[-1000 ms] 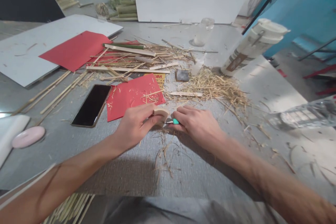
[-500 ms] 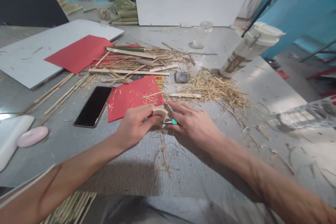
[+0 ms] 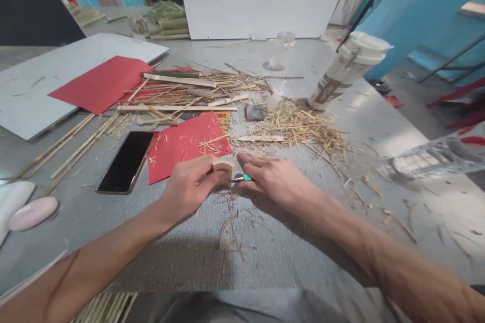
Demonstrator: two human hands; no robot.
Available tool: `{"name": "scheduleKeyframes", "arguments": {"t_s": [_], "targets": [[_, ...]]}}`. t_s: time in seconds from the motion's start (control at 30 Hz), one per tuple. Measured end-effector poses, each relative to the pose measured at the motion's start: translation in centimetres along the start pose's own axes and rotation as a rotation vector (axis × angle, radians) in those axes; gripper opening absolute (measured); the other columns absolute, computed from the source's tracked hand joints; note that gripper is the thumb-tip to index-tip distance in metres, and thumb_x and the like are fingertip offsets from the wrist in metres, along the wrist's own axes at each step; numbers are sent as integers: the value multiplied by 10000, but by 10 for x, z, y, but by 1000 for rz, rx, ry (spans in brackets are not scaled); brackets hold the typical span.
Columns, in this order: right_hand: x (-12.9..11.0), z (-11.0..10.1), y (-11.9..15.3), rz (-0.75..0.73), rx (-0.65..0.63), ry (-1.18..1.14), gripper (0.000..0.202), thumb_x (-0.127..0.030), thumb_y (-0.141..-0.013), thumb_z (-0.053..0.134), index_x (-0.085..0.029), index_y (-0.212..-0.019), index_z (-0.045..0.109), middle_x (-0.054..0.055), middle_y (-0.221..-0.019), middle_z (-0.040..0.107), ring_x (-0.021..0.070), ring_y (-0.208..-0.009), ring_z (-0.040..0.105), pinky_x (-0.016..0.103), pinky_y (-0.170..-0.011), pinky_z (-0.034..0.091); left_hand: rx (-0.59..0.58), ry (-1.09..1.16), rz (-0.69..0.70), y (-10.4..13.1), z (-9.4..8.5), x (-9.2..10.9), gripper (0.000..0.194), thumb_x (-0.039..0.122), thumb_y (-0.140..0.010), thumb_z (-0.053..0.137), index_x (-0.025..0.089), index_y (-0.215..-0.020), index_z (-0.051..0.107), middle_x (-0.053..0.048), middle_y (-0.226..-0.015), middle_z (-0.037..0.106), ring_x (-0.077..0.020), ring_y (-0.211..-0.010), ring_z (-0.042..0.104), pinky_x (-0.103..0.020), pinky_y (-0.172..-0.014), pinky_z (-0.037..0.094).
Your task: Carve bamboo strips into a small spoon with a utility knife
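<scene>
My left hand (image 3: 189,184) pinches a pale, curved piece of bamboo or wood (image 3: 224,165) between thumb and fingers, its rounded edge upward. Just to the right, my right hand (image 3: 278,179) is closed around a small metal-tipped tool with a teal handle (image 3: 247,177). The metal tip (image 3: 235,178) is at the lower right side of the curved piece; I cannot tell whether it touches. Most of the handle is hidden in my fingers. Thin shavings (image 3: 233,227) lie on the table below both hands.
Red card (image 3: 182,144) with shavings and a black phone (image 3: 127,161) are left of my hands. Thin sticks (image 3: 235,81) and straw (image 3: 306,126) lie beyond. A white-lidded tumbler (image 3: 341,70) and a plastic bottle (image 3: 435,154) stand or lie right.
The view has shifted slightly, so the table's things appear further left. My right hand has drawn a little away from the curved piece, and more of the tool's metal tip shows.
</scene>
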State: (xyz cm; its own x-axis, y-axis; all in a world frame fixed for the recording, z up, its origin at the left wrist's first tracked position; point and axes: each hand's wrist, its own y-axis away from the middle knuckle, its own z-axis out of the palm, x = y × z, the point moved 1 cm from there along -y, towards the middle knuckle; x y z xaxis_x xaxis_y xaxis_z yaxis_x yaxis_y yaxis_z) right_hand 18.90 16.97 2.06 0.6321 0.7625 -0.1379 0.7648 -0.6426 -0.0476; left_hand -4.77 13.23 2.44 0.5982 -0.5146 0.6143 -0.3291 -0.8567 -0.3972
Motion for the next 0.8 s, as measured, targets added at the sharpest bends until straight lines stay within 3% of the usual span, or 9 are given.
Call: {"name": "scheduleKeyframes", "arguments": {"t_s": [0.2, 0.27, 0.37, 0.5, 0.57, 0.7, 0.8], "targets": [[-7, 12, 4, -43, 17, 135, 382, -471, -1112, 587, -124, -1129, 745, 220, -1576, 626, 337, -1431, 642, 396, -893, 660, -5, 1, -34, 1, 0, -1, 246, 294, -1072, 586, 210, -881, 717, -32, -833, 792, -187, -732, 708, -302, -667, 497], [-6, 11, 4, -37, 19, 131, 376, -480, -1112, 587, -135, -1109, 738, 202, -1548, 655, 320, -1388, 675, 375, -854, 652, -3, 14, -34, 0, 0, -1, 235, 284, -1069, 586, 205, -892, 720, -37, -855, 799, -189, -749, 715, -299, -667, 497], [-3, 5, 1, -4, 12, 76, 357, -496, -1107, 599, -168, -1047, 726, 143, -1371, 763, 265, -1162, 782, 326, -715, 598, 3, 32, -26, -1, 0, -1, 224, 278, -1069, 583, 202, -915, 727, -31, -855, 796, -186, -756, 715, -287, -661, 496], [-2, 2, -1, 30, -16, 58, 402, -544, -1114, 563, -180, -1022, 707, 105, -1228, 794, 232, -952, 806, 319, -576, 485, -18, 58, -33, -3, -2, 0, 200, 259, -1072, 587, 195, -961, 741, -35, -905, 812, -186, -807, 733, -283, -711, 516], [-5, 4, 0, 41, -10, 71, 394, -539, -1117, 558, -182, -1035, 704, 108, -1277, 787, 235, -986, 803, 314, -584, 483, -23, 51, -45, -4, -3, 0, 201, 264, -1072, 598, 188, -956, 743, -39, -907, 816, -188, -803, 736, -281, -703, 510], [-11, 11, 4, 18, 21, 122, 326, -456, -1120, 593, -152, -1141, 709, 173, -1480, 701, 282, -1239, 744, 324, -724, 567, -36, 48, -11, -4, -5, 2, 193, 244, -1068, 595, 198, -957, 745, -26, -893, 807, -180, -791, 730, -280, -718, 517], [-8, 10, 6, 13, 17, 110, 328, -464, -1109, 614, -154, -1124, 723, 172, -1513, 685, 291, -1239, 745, 341, -733, 571, -27, 55, -24, -3, -4, 2, 189, 236, -1058, 596, 201, -947, 744, -30, -897, 804, -188, -808, 731, -290, -732, 529]]}}
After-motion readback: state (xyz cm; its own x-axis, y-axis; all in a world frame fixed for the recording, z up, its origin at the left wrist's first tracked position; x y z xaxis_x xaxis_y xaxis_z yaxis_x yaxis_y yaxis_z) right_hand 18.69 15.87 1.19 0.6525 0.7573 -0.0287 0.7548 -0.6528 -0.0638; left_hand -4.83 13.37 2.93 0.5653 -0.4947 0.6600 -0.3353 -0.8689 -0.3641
